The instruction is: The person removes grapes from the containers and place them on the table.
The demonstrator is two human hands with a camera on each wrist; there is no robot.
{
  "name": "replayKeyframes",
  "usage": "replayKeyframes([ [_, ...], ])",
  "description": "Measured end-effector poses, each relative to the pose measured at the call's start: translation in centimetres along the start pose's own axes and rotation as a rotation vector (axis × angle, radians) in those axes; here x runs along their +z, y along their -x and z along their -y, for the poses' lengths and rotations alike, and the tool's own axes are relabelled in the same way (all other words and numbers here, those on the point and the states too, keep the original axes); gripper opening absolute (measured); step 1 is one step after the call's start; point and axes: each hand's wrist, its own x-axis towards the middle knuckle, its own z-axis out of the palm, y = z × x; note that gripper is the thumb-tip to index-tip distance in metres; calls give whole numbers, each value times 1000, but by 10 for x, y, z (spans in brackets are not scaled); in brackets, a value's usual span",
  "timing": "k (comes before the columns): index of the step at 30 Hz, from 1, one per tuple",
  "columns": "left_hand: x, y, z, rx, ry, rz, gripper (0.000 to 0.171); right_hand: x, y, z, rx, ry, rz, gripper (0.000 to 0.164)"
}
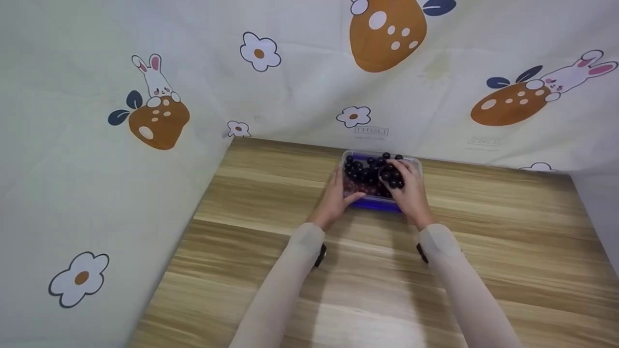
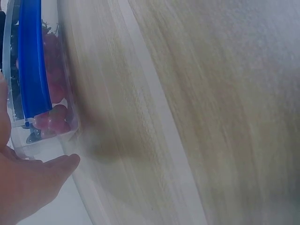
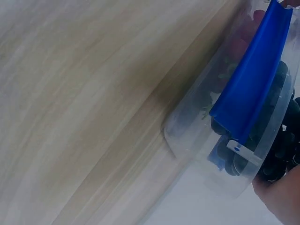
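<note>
While the right hand clamps its fingers round dark grapes, clear box beneath them, left hand opposite, thumb and fingers apart, red grapes between both hands.

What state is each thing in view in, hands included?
Container: upright on the table, open-topped.
Near blue strip: down below the rim.
Red grapes: low in the container.
Dark grapes: heaped in the container, some gripped.
Left hand: resting against the container's left side.
Right hand: gripping dark grapes.
</note>
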Motion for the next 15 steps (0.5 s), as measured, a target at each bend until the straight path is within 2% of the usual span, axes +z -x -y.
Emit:
replayKeyframes([
  [3, 10, -10, 19, 21, 0, -16, 114, 0, -1, 3, -7, 4, -21, 43],
  [7, 15, -15, 29, 38, -9, -31, 117, -1, -3, 9, -26, 10, -52, 41],
  [15, 11, -13, 20, -12, -11, 0, 116, -8, -8, 19, -64, -5, -75, 40],
])
